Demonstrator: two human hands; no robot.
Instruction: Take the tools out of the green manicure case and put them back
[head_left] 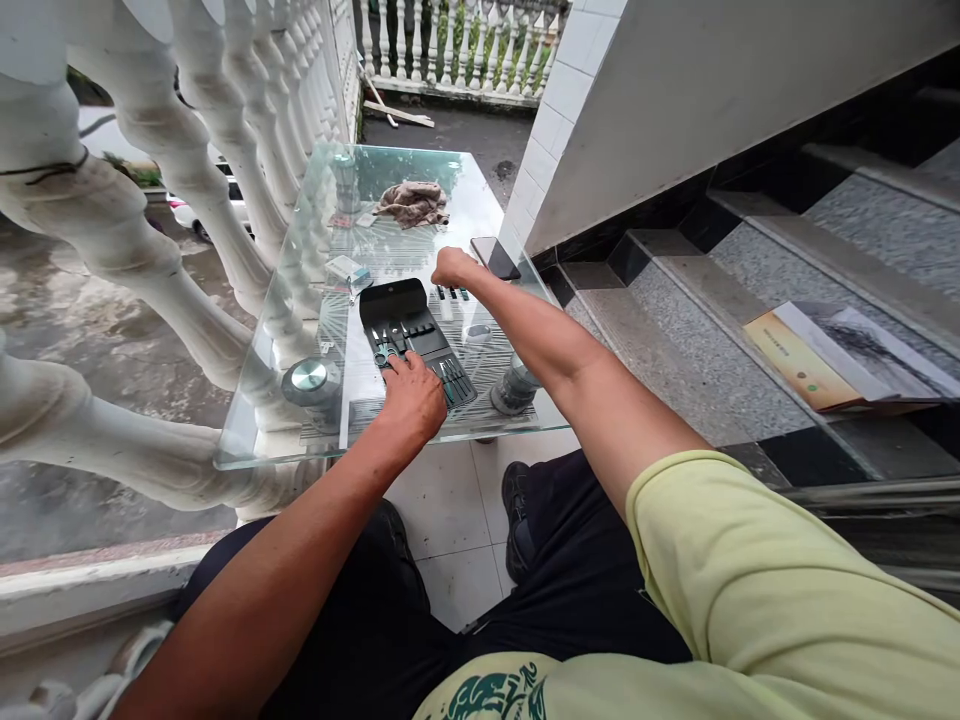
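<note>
A dark folding manicure case point(394, 303) lies unfolded on the glass table point(300, 440), with metal grooming tools in its slots. My left hand point(414, 392) rests on the near part of this case, fingers partly spread beside small scissors point(383, 352) with green handles. Slim tools point(454, 378) sit in the right-hand flap, close to those fingers. Farther off, my right hand point(453, 267) is closed just above the table; whatever its fingers hold is hidden. Several small dark-and-green tools, seemingly nail clippers point(451, 293), lie on the glass right below it.
A phone point(496, 257) lies right of my right hand. Behind are a crumpled brown cloth point(413, 204) and a small box point(348, 269). White balusters point(161, 190) line the left; stone steps point(675, 290) rise on the right, with a flattened carton point(806, 365) on them.
</note>
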